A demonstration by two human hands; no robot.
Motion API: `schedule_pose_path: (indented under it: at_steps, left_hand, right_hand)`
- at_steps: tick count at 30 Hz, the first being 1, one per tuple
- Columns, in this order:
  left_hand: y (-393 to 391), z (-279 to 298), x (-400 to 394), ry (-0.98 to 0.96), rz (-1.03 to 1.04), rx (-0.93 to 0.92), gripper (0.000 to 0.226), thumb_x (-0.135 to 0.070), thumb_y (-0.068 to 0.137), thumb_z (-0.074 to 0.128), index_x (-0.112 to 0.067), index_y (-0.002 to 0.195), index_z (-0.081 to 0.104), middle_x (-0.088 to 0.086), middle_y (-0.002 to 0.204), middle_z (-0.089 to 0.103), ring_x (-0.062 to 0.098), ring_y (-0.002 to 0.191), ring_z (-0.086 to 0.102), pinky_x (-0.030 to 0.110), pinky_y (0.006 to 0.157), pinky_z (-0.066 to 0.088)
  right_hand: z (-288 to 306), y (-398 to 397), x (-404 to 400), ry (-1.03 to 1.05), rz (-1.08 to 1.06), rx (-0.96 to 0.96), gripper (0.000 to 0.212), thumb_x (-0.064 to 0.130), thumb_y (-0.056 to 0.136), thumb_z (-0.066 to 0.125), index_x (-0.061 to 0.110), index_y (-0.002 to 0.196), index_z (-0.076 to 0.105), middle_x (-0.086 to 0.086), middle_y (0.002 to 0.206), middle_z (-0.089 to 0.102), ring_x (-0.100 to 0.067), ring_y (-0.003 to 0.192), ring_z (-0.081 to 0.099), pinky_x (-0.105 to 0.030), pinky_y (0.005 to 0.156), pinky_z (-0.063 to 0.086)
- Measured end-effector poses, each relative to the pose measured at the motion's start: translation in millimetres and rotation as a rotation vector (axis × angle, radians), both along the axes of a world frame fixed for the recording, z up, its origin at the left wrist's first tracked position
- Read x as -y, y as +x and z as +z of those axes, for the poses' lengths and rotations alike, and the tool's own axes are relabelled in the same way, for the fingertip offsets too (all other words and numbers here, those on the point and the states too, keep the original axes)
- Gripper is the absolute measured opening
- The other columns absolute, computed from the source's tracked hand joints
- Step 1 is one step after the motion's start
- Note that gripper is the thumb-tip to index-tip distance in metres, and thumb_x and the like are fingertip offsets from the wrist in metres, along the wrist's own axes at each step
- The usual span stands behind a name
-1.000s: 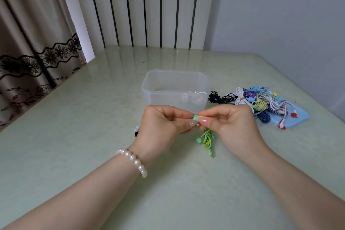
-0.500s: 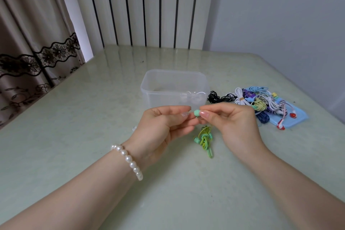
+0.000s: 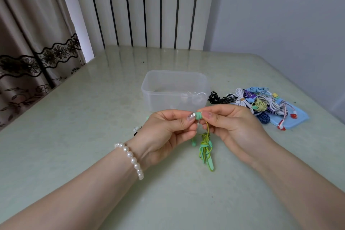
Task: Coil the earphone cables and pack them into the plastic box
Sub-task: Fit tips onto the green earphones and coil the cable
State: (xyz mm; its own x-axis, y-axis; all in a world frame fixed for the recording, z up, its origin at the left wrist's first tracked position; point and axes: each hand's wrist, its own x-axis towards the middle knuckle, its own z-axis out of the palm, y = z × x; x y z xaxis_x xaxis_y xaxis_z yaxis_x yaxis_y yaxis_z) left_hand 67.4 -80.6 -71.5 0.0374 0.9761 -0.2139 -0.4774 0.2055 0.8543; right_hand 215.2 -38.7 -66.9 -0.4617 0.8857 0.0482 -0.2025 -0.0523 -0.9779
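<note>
My left hand (image 3: 168, 132) and my right hand (image 3: 233, 127) meet above the table and both pinch a mint-green earbud (image 3: 198, 116) between their fingertips. From it a yellow-green earphone cable (image 3: 205, 150) hangs down in a knotted bundle whose lower end touches the table. The clear plastic box (image 3: 175, 91) stands just behind my hands, with a white earphone inside near its right wall. A pile of coiled earphones (image 3: 255, 101) in black, white, blue, purple and green lies to the right of the box.
A light blue lid (image 3: 296, 119) lies under the right end of the pile, with red-and-white earbuds (image 3: 287, 120) on it. A small white and black piece (image 3: 136, 129) peeks out left of my left hand. A curtain hangs at the left and a wall stands at the right.
Both hands have risen slightly with the earbud. The cable bundle now hangs stretched from it instead of lying bunched on the table.
</note>
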Motion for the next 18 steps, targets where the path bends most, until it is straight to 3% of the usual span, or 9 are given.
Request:
schedule_pose_path:
  at_steps: [4,6,9,12,18]
  left_hand:
    - [0,1,0,0.01,-0.023,0.01,0.01,-0.005,0.059,0.061,-0.006,0.054,0.069,0.005,0.052,0.064,0.008,0.047,0.062,0.018,0.049,0.054]
    - [0,1,-1,0.033,-0.007,0.011,0.008,-0.004,0.058,0.061,-0.005,0.055,0.069,0.007,0.053,0.064,0.009,0.047,0.062,0.018,0.048,0.054]
    - [0,1,-1,0.044,-0.014,0.018,0.008,-0.003,0.059,0.061,-0.003,0.057,0.069,0.007,0.053,0.064,0.01,0.047,0.062,0.018,0.048,0.054]
    - [-2,1,-4,0.032,-0.032,0.039,0.01,-0.004,0.06,0.061,-0.003,0.061,0.071,0.007,0.057,0.067,0.009,0.05,0.064,0.019,0.051,0.055]
    - [-9,1,-8,0.078,-0.003,-0.002,0.012,-0.005,0.068,0.061,0.0,0.071,0.071,0.009,0.065,0.069,0.01,0.054,0.065,0.02,0.056,0.056]
  right_hand:
    - [-2,0,-1,-0.008,0.074,-0.059,0.051,0.04,0.034,0.088,0.01,0.074,0.075,-0.005,0.068,0.069,-0.008,0.06,0.061,-0.017,0.061,0.049]
    - [-3,0,-2,-0.023,0.073,-0.063,0.056,0.043,0.03,0.089,0.011,0.074,0.075,-0.005,0.067,0.069,-0.008,0.06,0.06,-0.018,0.061,0.049]
    - [-2,1,-2,-0.049,0.096,-0.069,0.049,0.037,0.036,0.088,0.01,0.074,0.075,-0.007,0.068,0.068,-0.009,0.061,0.06,-0.018,0.062,0.05]
    - [3,0,0,-0.053,0.043,-0.049,0.027,0.025,0.048,0.076,0.009,0.07,0.075,-0.006,0.063,0.067,-0.009,0.057,0.059,-0.018,0.058,0.049]
    - [13,2,1,0.094,-0.161,0.175,0.018,0.026,0.054,0.068,0.016,0.067,0.074,0.001,0.061,0.068,-0.007,0.058,0.051,-0.018,0.057,0.033]
